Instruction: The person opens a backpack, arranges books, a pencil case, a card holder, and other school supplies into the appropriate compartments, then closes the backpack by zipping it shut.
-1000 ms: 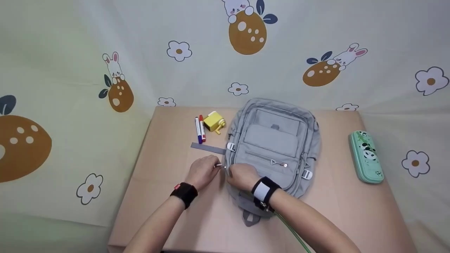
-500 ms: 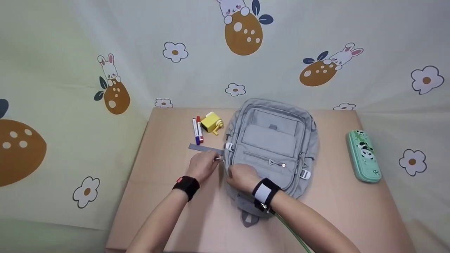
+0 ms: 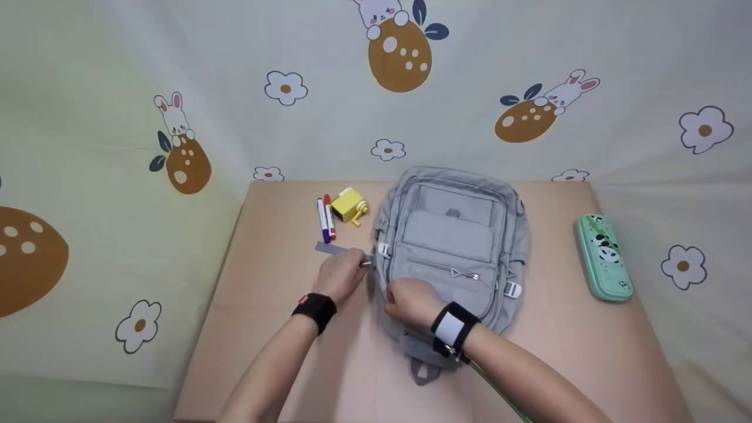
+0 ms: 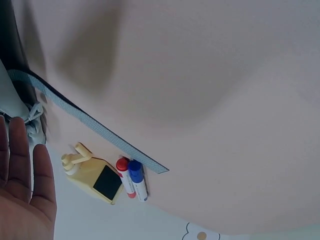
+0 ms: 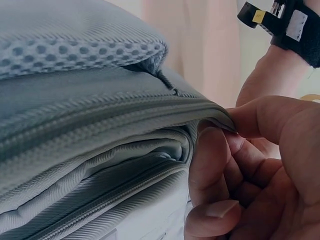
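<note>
A grey backpack (image 3: 449, 229) lies on the table, front pocket up, top loop toward the person. At its left side the left hand (image 3: 339, 276) pinches what looks like a zipper pull, with a pale end showing at the fingertips. In the left wrist view the left hand (image 4: 22, 185) shows only some fingers beside a pale cord loop (image 4: 35, 112); its thumb is hidden. The right hand (image 3: 414, 301) grips the bag's near-left edge. Up close, the right hand (image 5: 265, 160) pinches the fabric edge beside a zipper (image 5: 115, 117) between thumb and fingers.
A grey strap (image 3: 332, 248) sticks out left from the bag. Beyond it lie a blue marker (image 3: 323, 220), a red marker (image 3: 330, 217) and a yellow crank pencil sharpener (image 3: 349, 204). A green panda pencil case (image 3: 604, 258) lies at the table's right.
The left hand has slid a little farther away along the bag's left side, toward the strap. The right hand has drawn slightly back and right, keeping its grip. The head view has shifted slightly.
</note>
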`<state>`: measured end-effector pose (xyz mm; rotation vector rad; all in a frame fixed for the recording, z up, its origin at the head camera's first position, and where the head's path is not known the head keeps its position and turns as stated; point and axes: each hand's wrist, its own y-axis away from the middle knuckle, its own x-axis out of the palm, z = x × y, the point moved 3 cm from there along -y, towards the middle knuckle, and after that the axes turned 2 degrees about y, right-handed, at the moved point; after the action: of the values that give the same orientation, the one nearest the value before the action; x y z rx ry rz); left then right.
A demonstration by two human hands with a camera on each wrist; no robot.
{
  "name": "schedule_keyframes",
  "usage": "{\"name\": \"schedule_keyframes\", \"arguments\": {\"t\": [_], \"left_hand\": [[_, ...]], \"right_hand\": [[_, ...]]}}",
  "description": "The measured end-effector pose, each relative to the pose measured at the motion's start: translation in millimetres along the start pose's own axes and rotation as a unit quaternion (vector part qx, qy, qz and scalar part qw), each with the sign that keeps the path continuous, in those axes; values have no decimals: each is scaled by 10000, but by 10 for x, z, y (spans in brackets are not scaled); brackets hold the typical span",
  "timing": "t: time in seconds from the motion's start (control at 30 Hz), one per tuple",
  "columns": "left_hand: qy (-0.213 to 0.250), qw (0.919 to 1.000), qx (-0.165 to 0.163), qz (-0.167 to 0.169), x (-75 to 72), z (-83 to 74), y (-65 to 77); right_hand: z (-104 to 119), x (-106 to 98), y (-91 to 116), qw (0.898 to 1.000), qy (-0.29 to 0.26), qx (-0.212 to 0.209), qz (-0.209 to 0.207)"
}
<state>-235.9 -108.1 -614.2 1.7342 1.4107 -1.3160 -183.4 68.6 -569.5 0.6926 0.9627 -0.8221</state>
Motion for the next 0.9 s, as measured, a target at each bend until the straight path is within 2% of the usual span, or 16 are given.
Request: {"name": "schedule_keyframes", "arguments": {"t": [0.23, 0.43, 0.73, 0.9], "left_hand": [[-5, 9998, -73, 184, 25, -41, -1], [-68, 9999, -76, 102, 76, -36, -72], [152, 9981, -526, 272, 158, 32, -213], [103, 9976, -676, 52, 185, 39, -286]], "right_hand": [[-100, 3, 136, 9998, -152, -74, 79], [-151, 3, 186, 9997, -243, -93, 31], [-149, 19, 205, 9992, -388, 32, 133], [-157, 18, 218, 9992, -391, -11, 63]]}}
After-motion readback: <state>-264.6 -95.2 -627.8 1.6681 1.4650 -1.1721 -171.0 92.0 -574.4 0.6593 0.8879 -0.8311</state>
